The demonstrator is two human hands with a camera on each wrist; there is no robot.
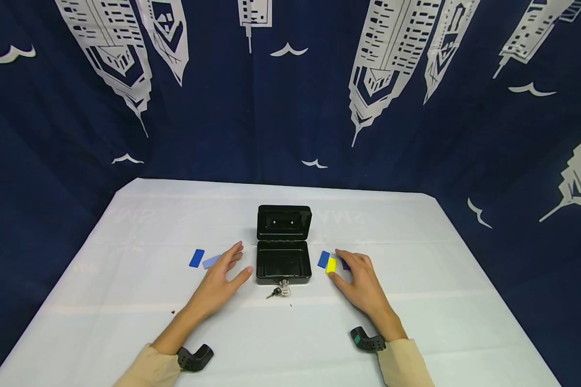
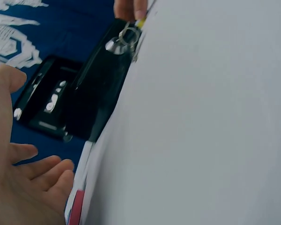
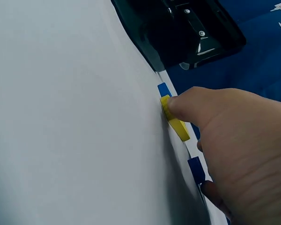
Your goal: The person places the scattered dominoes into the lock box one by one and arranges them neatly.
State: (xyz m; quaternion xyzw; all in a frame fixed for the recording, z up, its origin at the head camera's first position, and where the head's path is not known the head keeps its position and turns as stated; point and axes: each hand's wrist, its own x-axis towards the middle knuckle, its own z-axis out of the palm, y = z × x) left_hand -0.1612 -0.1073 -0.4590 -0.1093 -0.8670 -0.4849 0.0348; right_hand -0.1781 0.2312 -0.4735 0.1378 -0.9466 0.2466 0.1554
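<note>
A small black cash box point(image 1: 283, 262) stands with its lid point(image 1: 284, 222) raised and keys point(image 1: 274, 292) hanging at its front lock. Left of it, my left hand point(image 1: 216, 285) hovers with fingers spread and nothing in its grasp, partly covering a light blue block point(image 1: 211, 262). My right hand point(image 1: 363, 282) arches over blocks on the other side. Its thumb is right at the yellow block point(image 3: 178, 127), while the index finger reaches past it. Beside the yellow block lies a blue block point(image 1: 323, 259). A dark purple block point(image 1: 346, 265) is mostly hidden under that hand.
Another blue block point(image 1: 196, 258) lies farther left on the white tabletop point(image 1: 252, 344). A red block point(image 2: 76, 206) shows below the left fingers in the left wrist view. Behind the table hangs a navy curtain point(image 1: 213, 134) with white building prints.
</note>
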